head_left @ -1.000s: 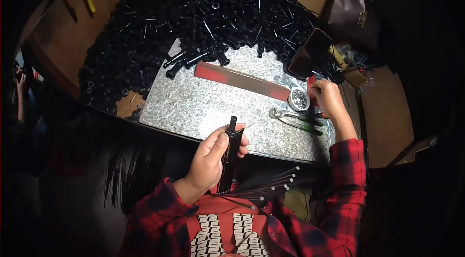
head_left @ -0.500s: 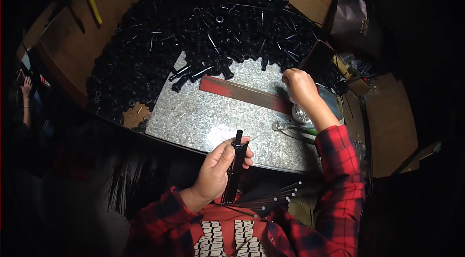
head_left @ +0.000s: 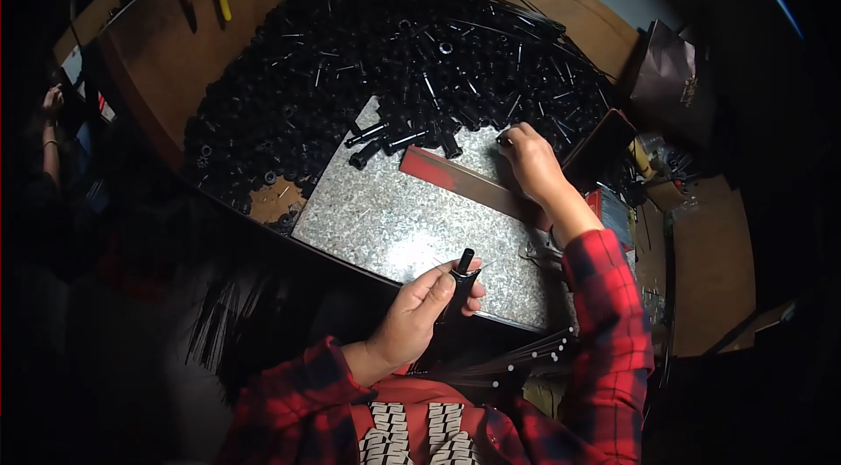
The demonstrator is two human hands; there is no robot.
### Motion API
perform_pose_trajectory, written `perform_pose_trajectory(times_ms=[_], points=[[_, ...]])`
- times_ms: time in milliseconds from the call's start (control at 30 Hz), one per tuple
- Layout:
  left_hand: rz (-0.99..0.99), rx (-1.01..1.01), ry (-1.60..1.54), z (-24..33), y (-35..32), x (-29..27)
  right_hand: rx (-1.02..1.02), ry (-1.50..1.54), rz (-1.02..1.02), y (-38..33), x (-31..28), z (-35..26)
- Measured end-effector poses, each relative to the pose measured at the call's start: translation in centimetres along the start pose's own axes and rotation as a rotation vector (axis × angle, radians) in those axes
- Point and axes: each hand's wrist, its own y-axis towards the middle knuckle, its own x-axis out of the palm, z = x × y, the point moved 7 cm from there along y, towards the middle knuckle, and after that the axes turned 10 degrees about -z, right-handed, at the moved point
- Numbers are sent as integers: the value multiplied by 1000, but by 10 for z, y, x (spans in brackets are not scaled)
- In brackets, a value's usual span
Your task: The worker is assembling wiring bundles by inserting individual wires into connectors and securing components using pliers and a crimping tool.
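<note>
The left hand [head_left: 412,314] is gripping a black tube [head_left: 467,260] by the near edge of the tabletop [head_left: 368,207], steadiness probably helping; the right hand [head_left: 531,164] is hovering by the far black pile [head_left: 412,58], fingers bent, whether gripping I cannot tell

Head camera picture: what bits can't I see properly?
All in the head view:
The lower end of the black piece in the left hand: lost in shadow.
Whether the right hand pinches anything: too small and dark.
The metal tool's far end: behind the right sleeve.
The person beyond another hand, far left: lost in darkness.
</note>
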Motion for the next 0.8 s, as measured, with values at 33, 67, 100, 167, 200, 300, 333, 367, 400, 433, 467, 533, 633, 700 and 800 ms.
perform_pose_trajectory(times_ms=[33, 67, 100, 167, 200, 300, 333, 367, 400, 433, 467, 533, 633, 700, 800], points=[[17, -3, -2, -2, 1, -3, -8, 13, -10, -3, -2, -10], [11, -1, -10, -4, 4, -4, 157, 642, -70, -9, 3, -5], [4, 8, -18, -5, 1, -5, 324, 1264, -136, -19, 13, -14], [17, 12, -15, -5, 0, -6, 359, 1504, -223, -38, -5, -49], [16, 7, 3, -5, 0, -5, 380, 1526, -261, -45, -15, -63], [9, -6, 7, -5, 1, 3, 234, 1645, -280, -62, -30, -79], [15, -13, -4, -6, 0, 4, 233, 1647, -290, -66, -33, -83], [23, -19, -15, -7, 0, 4, 216, 1654, -307, -70, -36, -88], [4, -12, 2, -6, 2, 4, 198, 1661, -323, -72, -39, -93], [13, -8, 0, -6, 2, 4, 196, 1662, -334, -75, -41, -95], [0, 0, 21, -6, 2, 6, 180, 1641, -342, -77, -42, -98], [1, 9, 63, -4, 3, 9, 167, 1614, -362, -80, -47, -103], [-2, 19, 113, -4, 0, 8, 151, 1593, -366, -82, -52, -113], [24, 45, 102, -4, -2, 7, 147, 1622, -386, -83, -53, -121], [18, 60, 186, -3, -2, 8, 111, 1350, -345, -84, -58, -127]])
